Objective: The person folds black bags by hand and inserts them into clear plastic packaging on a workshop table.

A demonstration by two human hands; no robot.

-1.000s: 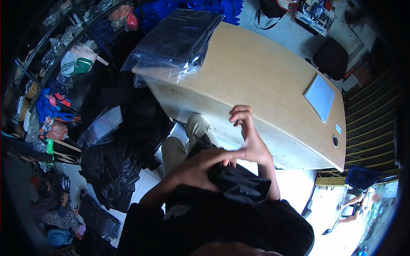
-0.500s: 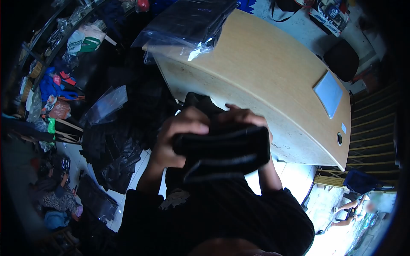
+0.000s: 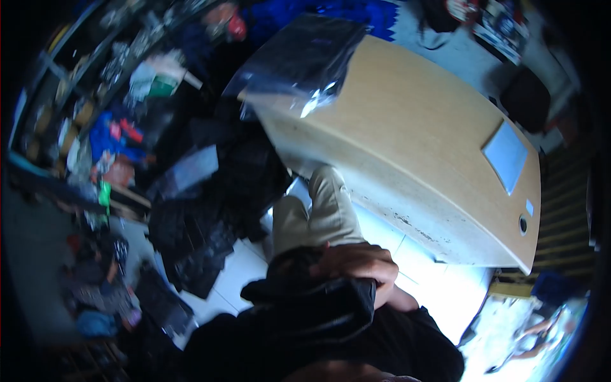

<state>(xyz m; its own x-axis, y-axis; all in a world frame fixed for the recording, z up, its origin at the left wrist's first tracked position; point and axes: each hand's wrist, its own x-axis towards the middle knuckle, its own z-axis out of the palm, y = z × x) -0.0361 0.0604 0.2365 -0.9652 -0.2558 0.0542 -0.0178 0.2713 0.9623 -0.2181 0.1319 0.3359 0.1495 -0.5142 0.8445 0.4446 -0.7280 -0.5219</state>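
My right hand [image 3: 363, 264] is closed on a folded black bundle [image 3: 318, 309], close against my chest. The bundle looks soft and layered, like folded cloth, but its exact kind cannot be made out. My left hand does not show; the dark bundle and sleeve cover that side. Beneath lie my legs in light trousers [image 3: 334, 207].
Ahead stands a curved wooden table [image 3: 420, 121] bearing a stack of plastic-wrapped dark packs [image 3: 299, 57] and a pale flat sheet [image 3: 506, 156]. Black goods [image 3: 188, 239] pile on the floor at left, beside crowded shelves [image 3: 70, 83]. A person [image 3: 541, 334] is at far right.
The black bundle has come down and closer to my chest, and its open side has turned away. My left hand has gone out of sight. The view has shifted, uncovering my legs.
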